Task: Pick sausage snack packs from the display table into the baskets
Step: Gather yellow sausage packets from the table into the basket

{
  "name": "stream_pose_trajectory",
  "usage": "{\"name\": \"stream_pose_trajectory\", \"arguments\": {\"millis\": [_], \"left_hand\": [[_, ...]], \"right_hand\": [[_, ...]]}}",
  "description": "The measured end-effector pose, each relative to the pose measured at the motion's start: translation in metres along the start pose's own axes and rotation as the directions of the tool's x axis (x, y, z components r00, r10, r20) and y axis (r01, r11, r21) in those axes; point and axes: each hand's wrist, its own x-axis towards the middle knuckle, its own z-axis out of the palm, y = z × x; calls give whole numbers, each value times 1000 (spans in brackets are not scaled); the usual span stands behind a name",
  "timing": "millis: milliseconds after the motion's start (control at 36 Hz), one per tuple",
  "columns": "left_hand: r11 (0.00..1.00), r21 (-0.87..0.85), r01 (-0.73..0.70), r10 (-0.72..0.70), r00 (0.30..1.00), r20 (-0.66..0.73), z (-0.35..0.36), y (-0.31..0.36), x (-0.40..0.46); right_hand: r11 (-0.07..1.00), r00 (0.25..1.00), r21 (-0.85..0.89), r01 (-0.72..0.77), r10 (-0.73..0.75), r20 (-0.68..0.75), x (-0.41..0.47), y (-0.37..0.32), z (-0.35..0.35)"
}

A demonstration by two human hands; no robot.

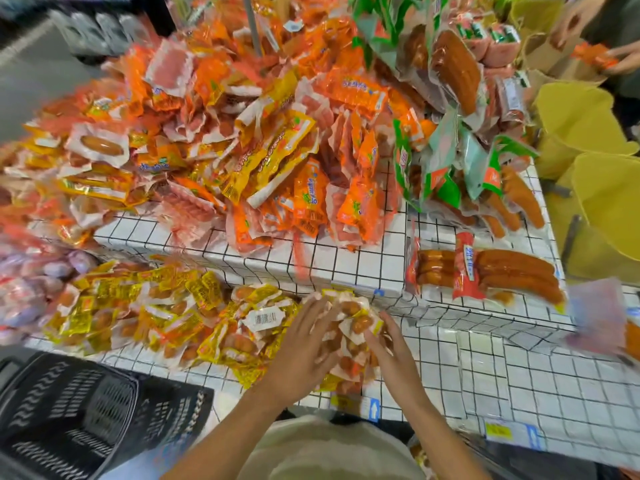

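A heap of small yellow sausage snack packs (166,313) lies on the lower shelf of the white grid-patterned display table (485,368). My left hand (304,348) and my right hand (391,355) press in from both sides on a bunch of these packs (353,327) at the heap's right end, fingers mostly straight. A black plastic basket (79,410) stands at the lower left, below the shelf edge, and its inside looks empty. The frame is blurred.
A big pile of orange and yellow packs (242,133) covers the upper tier. Green-labelled large sausages (467,150) and a red-banded pack (485,271) lie to the right. Yellow bags (588,133) stand at the right edge, and another person's hand (620,60) at top right.
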Motion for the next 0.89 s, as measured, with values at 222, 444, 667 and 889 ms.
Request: {"name": "stream_pose_trajectory", "arguments": {"millis": [222,444,667,889], "left_hand": [[995,96,-4,-2,998,62,16,-15,-10],[1000,-8,1,0,996,85,-5,0,-10],[990,-134,-47,64,990,122,-21,-2,-43],[978,-186,-93,120,983,142,-49,-30,-97]], "right_hand": [[999,1000,-34,-7,6,-13,5,14,-10],[990,994,-109,95,-100,-39,-4,24,-19],[980,972,-118,161,-178,-150,-57,33,-8],[945,869,-188,269,-323,-376,-122,65,43]]}}
